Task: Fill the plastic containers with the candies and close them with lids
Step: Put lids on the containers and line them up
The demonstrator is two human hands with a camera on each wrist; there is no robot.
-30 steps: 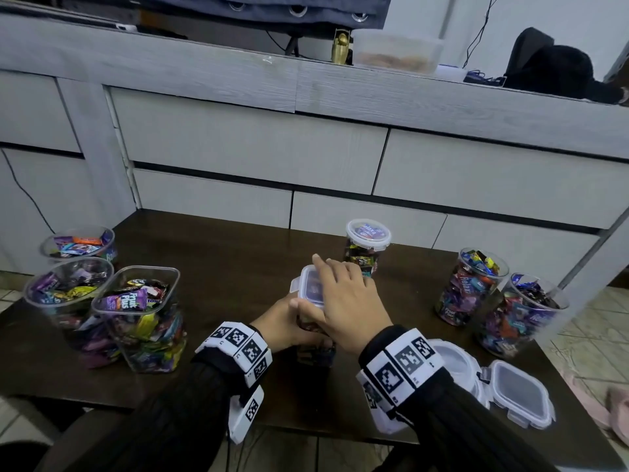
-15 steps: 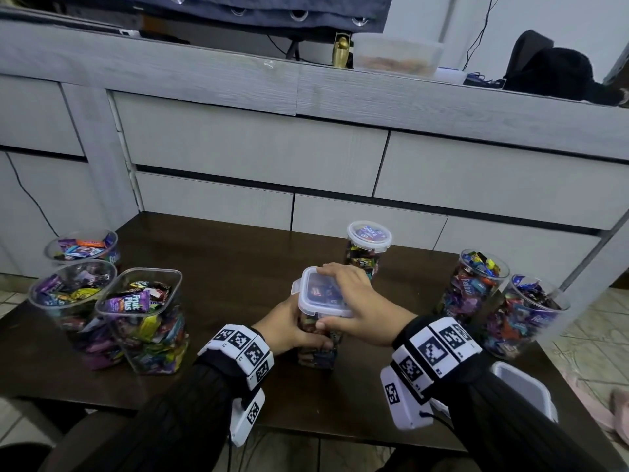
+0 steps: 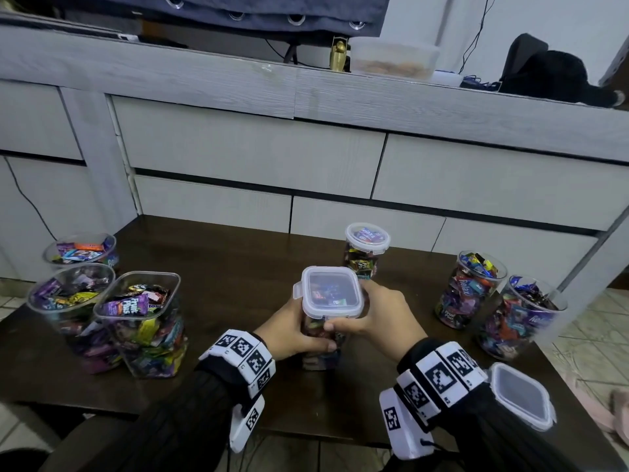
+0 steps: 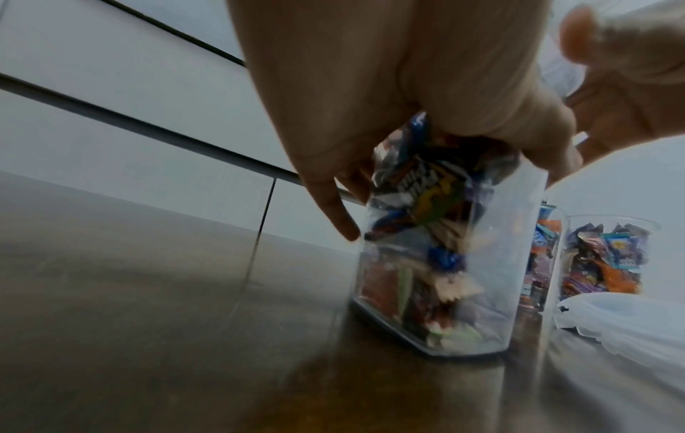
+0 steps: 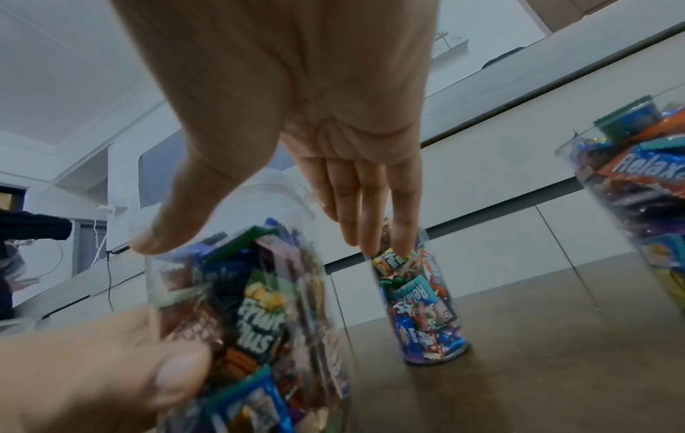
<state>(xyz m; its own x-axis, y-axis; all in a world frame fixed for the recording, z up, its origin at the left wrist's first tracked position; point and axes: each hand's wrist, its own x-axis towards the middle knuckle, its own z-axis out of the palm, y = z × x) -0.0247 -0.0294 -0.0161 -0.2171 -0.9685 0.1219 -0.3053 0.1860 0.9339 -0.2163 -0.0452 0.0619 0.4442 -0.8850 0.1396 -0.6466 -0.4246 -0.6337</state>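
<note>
A clear square container full of wrapped candies stands at the table's middle with a translucent clip lid on top. My left hand grips the container's body from the left, thumb across its front; the left wrist view shows the fingers wrapped around the container. My right hand holds the lid's right edge between the thumb at the front corner and the fingers at the far side. In the right wrist view that hand spans the top of the container.
Three open candy-filled containers stand at the left of the dark table. A lidded round jar is just behind my hands. Two open filled jars stand right, a spare lid near the front right.
My right hand has slid off the top of the lid to its right edge, leaving the lid's top uncovered. The left hand keeps its grip on the container.
</note>
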